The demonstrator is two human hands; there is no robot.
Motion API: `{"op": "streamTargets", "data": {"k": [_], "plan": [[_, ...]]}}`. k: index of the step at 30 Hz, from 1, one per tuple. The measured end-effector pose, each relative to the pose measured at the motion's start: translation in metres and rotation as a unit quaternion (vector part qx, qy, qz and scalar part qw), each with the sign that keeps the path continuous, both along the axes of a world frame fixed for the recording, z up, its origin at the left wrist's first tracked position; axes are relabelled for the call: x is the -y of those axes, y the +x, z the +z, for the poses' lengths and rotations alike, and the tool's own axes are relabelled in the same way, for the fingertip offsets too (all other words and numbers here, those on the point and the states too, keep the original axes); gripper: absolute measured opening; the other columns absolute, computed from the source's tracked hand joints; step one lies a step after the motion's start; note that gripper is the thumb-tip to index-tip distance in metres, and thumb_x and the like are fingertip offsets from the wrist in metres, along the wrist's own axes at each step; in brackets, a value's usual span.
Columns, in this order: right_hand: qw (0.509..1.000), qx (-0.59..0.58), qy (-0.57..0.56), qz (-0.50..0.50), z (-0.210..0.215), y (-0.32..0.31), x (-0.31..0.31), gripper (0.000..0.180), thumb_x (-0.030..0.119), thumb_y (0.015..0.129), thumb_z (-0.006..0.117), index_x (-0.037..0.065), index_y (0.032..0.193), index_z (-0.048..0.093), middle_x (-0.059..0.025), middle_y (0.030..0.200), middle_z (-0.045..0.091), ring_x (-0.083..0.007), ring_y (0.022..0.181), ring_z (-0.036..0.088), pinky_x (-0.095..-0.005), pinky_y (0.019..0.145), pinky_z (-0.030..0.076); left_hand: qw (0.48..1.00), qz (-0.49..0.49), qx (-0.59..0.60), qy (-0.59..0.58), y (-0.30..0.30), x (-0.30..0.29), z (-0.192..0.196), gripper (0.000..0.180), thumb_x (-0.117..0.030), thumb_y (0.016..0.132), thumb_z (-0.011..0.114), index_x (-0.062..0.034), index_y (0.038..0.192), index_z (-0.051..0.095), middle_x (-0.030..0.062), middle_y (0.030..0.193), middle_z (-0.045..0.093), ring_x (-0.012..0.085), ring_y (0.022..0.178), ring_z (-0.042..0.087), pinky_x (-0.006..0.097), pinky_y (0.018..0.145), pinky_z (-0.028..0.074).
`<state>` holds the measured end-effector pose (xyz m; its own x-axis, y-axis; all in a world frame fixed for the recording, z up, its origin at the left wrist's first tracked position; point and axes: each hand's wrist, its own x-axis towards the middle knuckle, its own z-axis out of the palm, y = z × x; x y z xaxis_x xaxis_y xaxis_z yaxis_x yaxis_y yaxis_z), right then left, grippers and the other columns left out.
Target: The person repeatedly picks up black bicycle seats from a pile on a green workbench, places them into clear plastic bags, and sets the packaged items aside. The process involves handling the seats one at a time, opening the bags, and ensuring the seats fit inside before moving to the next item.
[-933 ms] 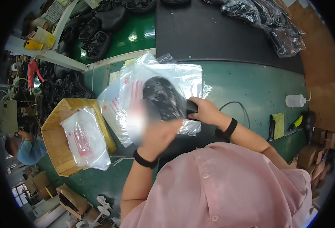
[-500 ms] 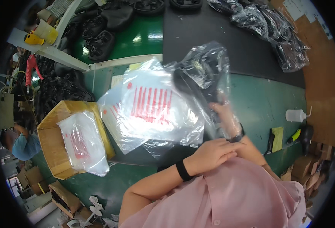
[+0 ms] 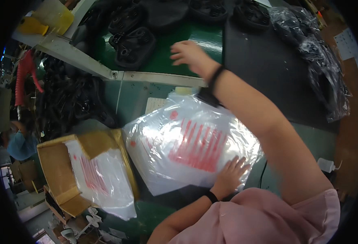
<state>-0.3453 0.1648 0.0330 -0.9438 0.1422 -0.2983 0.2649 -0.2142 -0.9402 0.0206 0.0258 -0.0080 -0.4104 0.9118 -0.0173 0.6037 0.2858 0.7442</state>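
My left hand (image 3: 229,175) lies with fingers spread on the near right part of a stack of clear plastic bags (image 3: 158,171) printed in red. It holds nothing that I can see. Stretched far forward across the bags, my right hand (image 3: 193,57) is open, fingers apart and empty, above a glossy green surface (image 3: 175,46). Nearest to it is an upturned black bicycle saddle (image 3: 134,46); more black saddles (image 3: 209,10) sit along the far edge. A dark thing (image 3: 208,97) shows partly hidden under my right forearm.
An open cardboard box (image 3: 57,175) with more printed bags (image 3: 101,179) stands at the left. Black saddles wrapped in plastic (image 3: 309,49) lie on a dark mat (image 3: 264,69) at the far right. A white squeeze bottle (image 3: 326,164) and a red air gun (image 3: 26,77) flank the table.
My right hand has let go of the plastic-wrapped black saddle and reached far forward. My left hand has moved from my right forearm onto the bags. The view has shifted.
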Motion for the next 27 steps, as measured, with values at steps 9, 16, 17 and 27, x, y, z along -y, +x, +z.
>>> {"op": "streamTargets", "data": {"k": [9, 16, 17, 27], "plan": [[0.978, 0.062, 0.05, -0.194, -0.065, -0.121, 0.08, 0.033, 0.011, 0.072, 0.071, -0.015, 0.092, 0.064, -0.0209, 0.09, 0.068, -0.0314, 0.076, 0.069, -0.0425, 0.06, 0.056, 0.996, 0.044, 0.036, 0.062, 0.025, 0.005, -0.037, 0.055, -0.02, 0.078, 0.061, -0.0046, 0.13, 0.052, 0.0087, 0.141, 0.045, 0.0283, 0.136, 0.035, 0.042, 0.112, 0.027], [0.966, -0.169, 0.197, -0.013, 0.056, 0.038, -0.028, 0.038, -0.003, 0.072, 0.06, -0.009, 0.111, 0.06, -0.0113, 0.091, 0.068, -0.0145, 0.079, 0.063, -0.025, 0.071, 0.051, 0.997, 0.058, 0.034, -0.039, -0.021, 0.03, -0.009, 0.07, -0.023, 0.078, 0.069, -0.0092, 0.141, 0.041, 0.0075, 0.145, 0.04, 0.0303, 0.136, 0.033, 0.044, 0.109, 0.031], [0.951, -0.208, 0.23, 0.021, 0.072, 0.066, -0.066, 0.041, -0.003, 0.073, 0.059, -0.009, 0.113, 0.059, -0.0099, 0.092, 0.068, -0.014, 0.08, 0.063, -0.0253, 0.074, 0.051, 0.995, 0.064, 0.051, -0.049, -0.025, 0.032, -0.005, 0.071, -0.023, 0.079, 0.069, -0.0136, 0.142, 0.04, 0.0079, 0.146, 0.039, 0.0322, 0.136, 0.033, 0.05, 0.109, 0.028], [0.697, -0.092, 0.637, 0.315, 0.157, 0.343, -0.19, 0.044, -0.013, 0.058, 0.054, 0.0, 0.099, 0.062, -0.0147, 0.101, 0.063, -0.0365, 0.101, 0.059, -0.0401, 0.086, 0.048, 0.965, 0.235, -0.094, -0.063, -0.005, 0.022, 0.018, 0.059, -0.022, 0.075, 0.071, -0.0054, 0.127, 0.048, 0.0141, 0.117, 0.051, 0.0337, 0.106, 0.048, 0.046, 0.089, 0.039]]}}
